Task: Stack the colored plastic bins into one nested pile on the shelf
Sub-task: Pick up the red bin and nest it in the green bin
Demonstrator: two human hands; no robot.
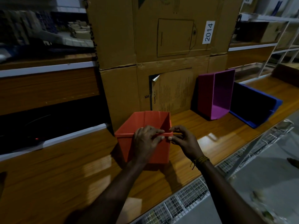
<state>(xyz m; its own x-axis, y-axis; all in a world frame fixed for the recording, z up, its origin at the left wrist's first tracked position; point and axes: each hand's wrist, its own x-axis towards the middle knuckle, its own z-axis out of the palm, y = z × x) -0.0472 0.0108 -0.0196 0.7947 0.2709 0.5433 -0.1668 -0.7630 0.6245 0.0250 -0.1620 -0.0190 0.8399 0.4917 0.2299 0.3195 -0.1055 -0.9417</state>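
I'm pinching the red bin's near rim with left hand and right hand, grip closed; purple bin and blue bin sitting far right on the shelf.

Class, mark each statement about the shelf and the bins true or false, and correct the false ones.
1. Both hands, left hand and right hand, grip the red bin at its near rim. True.
2. The purple bin is nested inside the red one. False: it stands apart, to the right.
3. The blue bin sits beside the purple one. True.
4. The cardboard box label reads 2019. False: 2014.
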